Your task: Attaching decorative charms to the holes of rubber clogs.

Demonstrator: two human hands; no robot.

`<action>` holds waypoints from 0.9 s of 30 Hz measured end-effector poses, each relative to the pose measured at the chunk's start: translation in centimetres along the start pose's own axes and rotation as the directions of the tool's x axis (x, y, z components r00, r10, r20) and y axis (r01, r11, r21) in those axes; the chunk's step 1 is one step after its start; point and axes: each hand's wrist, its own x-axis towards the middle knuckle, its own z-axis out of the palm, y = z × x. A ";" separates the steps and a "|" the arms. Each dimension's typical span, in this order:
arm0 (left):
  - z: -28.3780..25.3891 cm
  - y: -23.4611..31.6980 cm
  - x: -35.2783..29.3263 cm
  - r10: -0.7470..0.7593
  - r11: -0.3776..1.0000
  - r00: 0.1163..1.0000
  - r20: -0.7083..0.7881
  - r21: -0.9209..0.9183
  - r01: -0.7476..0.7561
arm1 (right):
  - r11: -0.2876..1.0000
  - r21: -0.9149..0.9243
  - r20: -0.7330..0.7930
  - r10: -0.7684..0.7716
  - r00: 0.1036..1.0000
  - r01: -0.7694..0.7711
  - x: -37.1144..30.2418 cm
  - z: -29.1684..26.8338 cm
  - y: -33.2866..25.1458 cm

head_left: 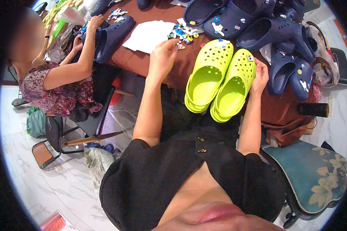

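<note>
A pair of lime-green clogs (227,96) sits side by side at the table's near edge, toes pointing away from me. My right hand (259,77) grips the outer side of the right clog, its fingers curled by the toe. That clog bears a small charm (250,57); a blue and white charm (221,43) shows on the left one. My left hand (164,59) hovers left of the clogs with its fingers pinched together. A small red and white charm (180,46) appears at the fingertips; whether they grip it is unclear. Beyond lies a pile of colourful shoe charms (185,33).
White paper (148,36) lies on the brown-covered table (138,63). Navy clogs (258,34) are heaped at the back and right. On the left, a seated person (58,84) handles a navy clog (113,38). A dark cylinder (313,110) and a floral chair (312,173) are on my right.
</note>
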 end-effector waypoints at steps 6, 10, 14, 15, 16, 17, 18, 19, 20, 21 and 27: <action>3.3 -6.7 4.3 0.017 0.897 1.000 -0.014 0.442 -0.009 | 1.000 0.029 -0.041 0.009 0.999 -0.008 0.0 0.1 0.1; 4.6 -8.1 5.2 -0.054 0.873 0.998 -0.011 0.484 0.053 | 1.000 -0.001 -0.043 0.022 0.999 -0.022 -0.1 0.0 0.0; 4.7 -8.2 4.5 -0.019 0.897 0.999 -0.041 0.440 0.035 | 0.999 -0.046 -0.046 0.013 0.999 -0.016 0.0 0.1 -0.2; 4.8 -8.1 4.2 0.021 0.926 0.993 -0.112 0.377 0.023 | 0.998 -0.064 -0.015 -0.013 1.000 0.012 0.0 0.0 -0.3; 4.9 -7.9 4.0 -0.008 0.924 0.996 -0.094 0.379 0.043 | 0.997 -0.077 -0.037 0.020 0.999 -0.023 -0.1 0.1 -0.3; 5.1 -7.5 4.0 0.077 0.946 0.987 -0.138 0.323 -0.028 | 0.999 -0.047 -0.041 0.021 0.999 -0.023 0.0 0.2 -0.3; 5.4 -7.2 3.9 0.182 0.955 0.962 -0.204 0.268 -0.124 | 1.000 -0.008 -0.026 0.003 1.000 -0.004 0.0 0.2 -0.2; 5.6 -6.9 4.1 0.210 0.955 0.967 -0.144 0.241 -0.172 | 1.000 -0.016 -0.047 0.022 0.999 -0.023 0.0 0.2 -0.2; 5.9 -6.5 4.1 0.197 0.957 0.972 -0.130 0.240 -0.162 | 0.999 -0.035 -0.033 0.007 0.999 -0.009 0.0 0.1 -0.2; 6.2 -6.1 4.0 0.187 0.955 0.982 -0.012 0.238 -0.179 | 0.999 -0.039 0.007 -0.036 0.999 0.037 0.0 0.0 -0.2; 7.2 -5.2 3.5 0.145 0.965 0.989 0.039 0.213 -0.150 | 0.999 -0.033 -0.030 -0.021 0.999 0.020 0.2 -0.1 0.4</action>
